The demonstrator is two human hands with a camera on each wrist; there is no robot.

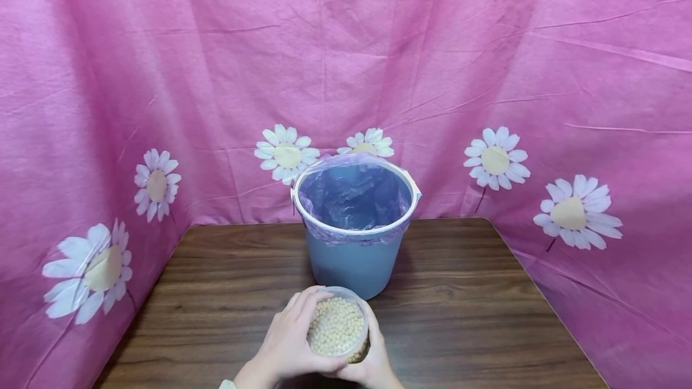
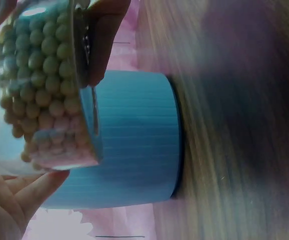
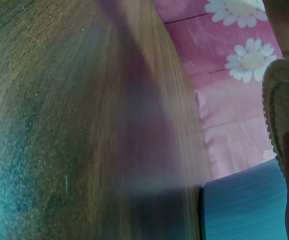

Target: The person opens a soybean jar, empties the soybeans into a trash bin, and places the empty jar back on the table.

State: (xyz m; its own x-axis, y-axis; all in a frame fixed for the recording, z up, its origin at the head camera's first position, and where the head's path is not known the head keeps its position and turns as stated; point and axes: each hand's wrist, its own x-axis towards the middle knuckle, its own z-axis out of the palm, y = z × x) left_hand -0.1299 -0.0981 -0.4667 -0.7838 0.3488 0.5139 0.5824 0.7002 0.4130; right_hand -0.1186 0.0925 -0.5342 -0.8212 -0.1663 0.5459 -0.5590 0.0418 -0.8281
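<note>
A round clear plastic tub (image 1: 346,291) full of small beige balls (image 1: 336,327) is held off the table, just in front of the blue bucket. My left hand (image 1: 286,341) grips it from the left side, fingers curved over its far edge and thumb along the near side. From the right and underneath, my right hand (image 1: 378,358) holds the same tub. In the left wrist view the balls (image 2: 39,75) show through the wall, and a gap separates the tub's base from the table. Whether a lid covers it, I cannot tell.
The blue bucket (image 1: 354,263) stands upright towards the back of the brown wooden table (image 1: 227,293). Its white rim holds a thin purple bag (image 1: 351,197) lining the inside. Pink cloth (image 1: 216,77) with white daisies hangs behind and on both sides.
</note>
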